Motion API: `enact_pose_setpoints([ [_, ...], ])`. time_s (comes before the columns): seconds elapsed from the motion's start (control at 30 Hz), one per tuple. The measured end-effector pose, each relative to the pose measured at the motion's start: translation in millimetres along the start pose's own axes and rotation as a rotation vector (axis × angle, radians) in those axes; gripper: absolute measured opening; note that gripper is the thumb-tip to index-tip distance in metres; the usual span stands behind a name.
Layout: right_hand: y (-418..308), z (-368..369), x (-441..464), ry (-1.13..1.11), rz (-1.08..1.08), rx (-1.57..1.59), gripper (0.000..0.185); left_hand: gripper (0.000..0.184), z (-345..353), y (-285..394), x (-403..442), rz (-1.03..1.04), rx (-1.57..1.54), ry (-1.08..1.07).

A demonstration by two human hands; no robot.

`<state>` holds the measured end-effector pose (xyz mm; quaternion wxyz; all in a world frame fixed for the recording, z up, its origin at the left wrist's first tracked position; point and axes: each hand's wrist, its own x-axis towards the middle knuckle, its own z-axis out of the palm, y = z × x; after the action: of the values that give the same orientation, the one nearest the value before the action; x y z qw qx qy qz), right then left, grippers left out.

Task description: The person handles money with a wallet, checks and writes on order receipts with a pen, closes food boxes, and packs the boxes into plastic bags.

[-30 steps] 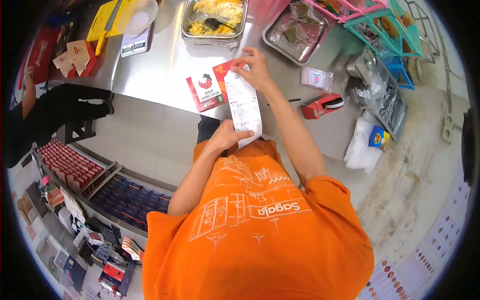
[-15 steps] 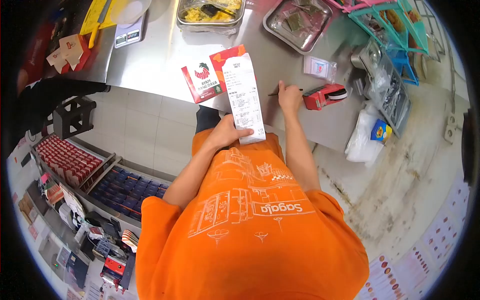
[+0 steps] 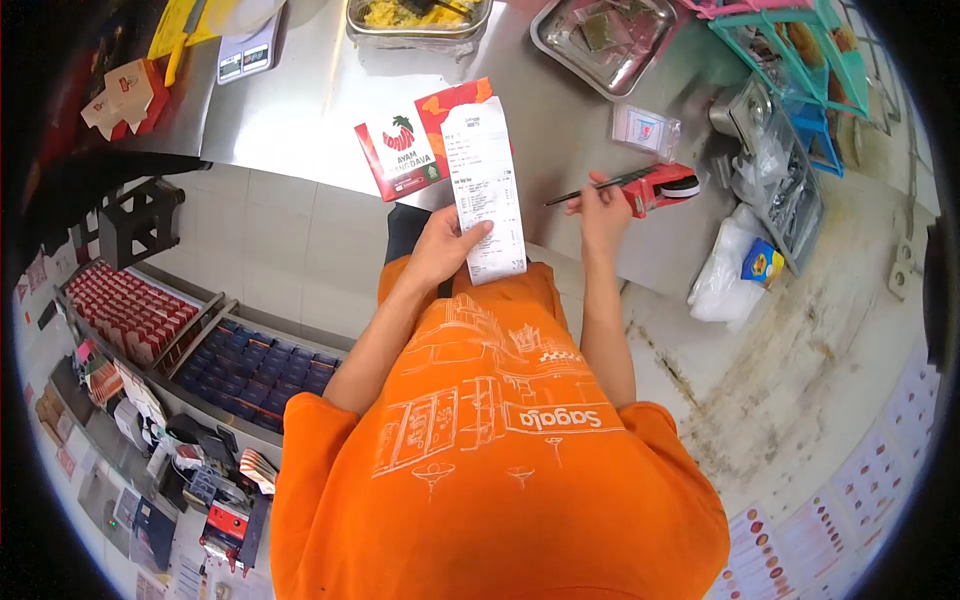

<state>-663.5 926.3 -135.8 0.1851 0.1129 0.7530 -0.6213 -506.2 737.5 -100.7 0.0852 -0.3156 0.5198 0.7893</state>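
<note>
My left hand (image 3: 440,245) pinches the lower part of a long printed receipt (image 3: 487,190), thumb on top of the paper. Behind the receipt is a red and white food box (image 3: 402,158) lettered "Ayam", lying near the counter's edge; I cannot tell if my fingers touch it. In my right hand (image 3: 603,220) is a thin dark pen (image 3: 568,198), its tip pointing left towards the receipt with a gap between. Just beyond that hand a red tool with a black oval part (image 3: 665,187) lies on the counter.
On the steel counter (image 3: 300,120) stand a tray of yellow food (image 3: 415,12), a scale (image 3: 247,55), a metal tray with packets (image 3: 603,50) and a plastic-wrapped pack (image 3: 643,130). A knife (image 3: 180,50) lies far left. Teal baskets (image 3: 790,50) and plastic bags (image 3: 728,265) are at right.
My right hand has lifted and shifted right and nearer to me, bringing the pen with it. My left thumb has moved up along the receipt. The view has shifted slightly.
</note>
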Motion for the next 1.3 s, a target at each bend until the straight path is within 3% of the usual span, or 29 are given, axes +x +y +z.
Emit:
enact_pose_setpoints([
  [0.17, -73.5, 30.6, -86.8, -0.277, -0.12, 0.073, 0.014, 0.025, 0.4, -2.2, 0.9, -0.03, -0.045, -0.005],
  [0.33, -50.4, 50.3, -91.9, -0.4, -0.357, -0.037, 0.016, 0.026, 3.2, 0.7, 2.4, 0.032, -0.071, -0.041],
  [0.57, -49.1, 50.4, -90.4, -0.391, -0.407, -0.123, 0.017, 0.026, 0.8, -4.1, 4.8, 0.04, -0.032, -0.031],
  [0.67, -50.9, 49.4, -89.1, -0.322, -0.335, -0.067, 0.015, 0.026, 2.5, -1.8, 3.1, 0.004, -0.07, -0.029],
  [0.77, -51.9, 53.2, -84.8, -0.377, -0.428, -0.116, 0.015, 0.027, 2.7, -1.5, 3.1, 0.013, -0.075, -0.038],
  [0.87, -55.1, 50.5, -91.3, -0.375, -0.385, -0.115, 0.013, 0.027, 3.3, 3.4, 0.0, 0.016, -0.016, -0.027],
  [0.97, -66.4, 36.4, -99.0, -0.242, -0.184, 0.062, 0.012, 0.026, 1.5, 8.3, -5.5, -0.114, 0.06, -0.072],
  [1.07, -53.4, 23.8, -109.9, -0.29, -0.192, -0.04, 0.012, 0.025, 1.1, 2.1, -8.1, -0.171, 0.085, -0.094],
  [1.17, -52.3, 23.1, -112.0, -0.349, -0.33, -0.153, 0.011, 0.026, 2.8, 11.9, -11.5, -0.236, 0.15, -0.112],
  [1.3, -57.3, 28.0, -111.8, -0.337, -0.366, -0.166, 0.011, 0.027, -0.2, -11.6, -7.6, -0.118, 0.132, -0.113],
])
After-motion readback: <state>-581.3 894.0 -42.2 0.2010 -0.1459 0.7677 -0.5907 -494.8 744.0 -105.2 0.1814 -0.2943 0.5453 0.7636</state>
